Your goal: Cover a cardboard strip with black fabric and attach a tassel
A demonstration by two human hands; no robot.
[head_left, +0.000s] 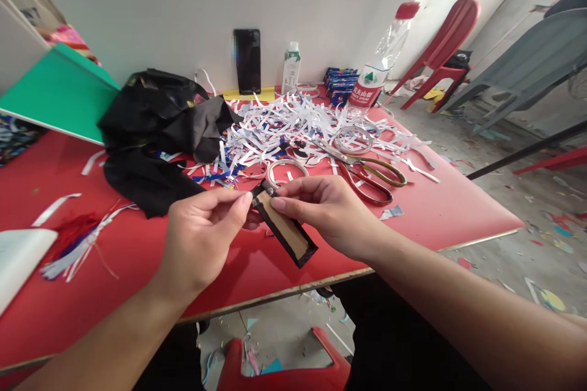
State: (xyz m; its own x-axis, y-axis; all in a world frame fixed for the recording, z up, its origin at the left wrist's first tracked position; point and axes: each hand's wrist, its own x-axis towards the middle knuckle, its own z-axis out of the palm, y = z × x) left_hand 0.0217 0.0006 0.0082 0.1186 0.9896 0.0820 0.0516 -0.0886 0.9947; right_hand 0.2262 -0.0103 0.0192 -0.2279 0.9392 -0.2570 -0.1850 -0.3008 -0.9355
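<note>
Between my two hands, above the front part of the red table [413, 226], is a small brown cardboard strip [288, 226] with black material folded over its edges. My left hand [206, 226] pinches its upper left corner between thumb and fingers. On the same upper end, my right hand [325, 208] presses its thumb, fingers closed around the edge. The strip slants down to the right, its lower end free. Just beyond my fingers lies a roll of clear tape [287, 172]. Scissors [367, 174] with red and olive handles rest behind my right hand.
White and blue paper strips [275, 125] are heaped behind my hands. Black fabric [151, 116] lies left, beside a green board [64, 88]. A phone [247, 61], small carton bottle [291, 67] and water bottle [380, 64] stand at the back. Thin tassel strands [87, 244] lie left.
</note>
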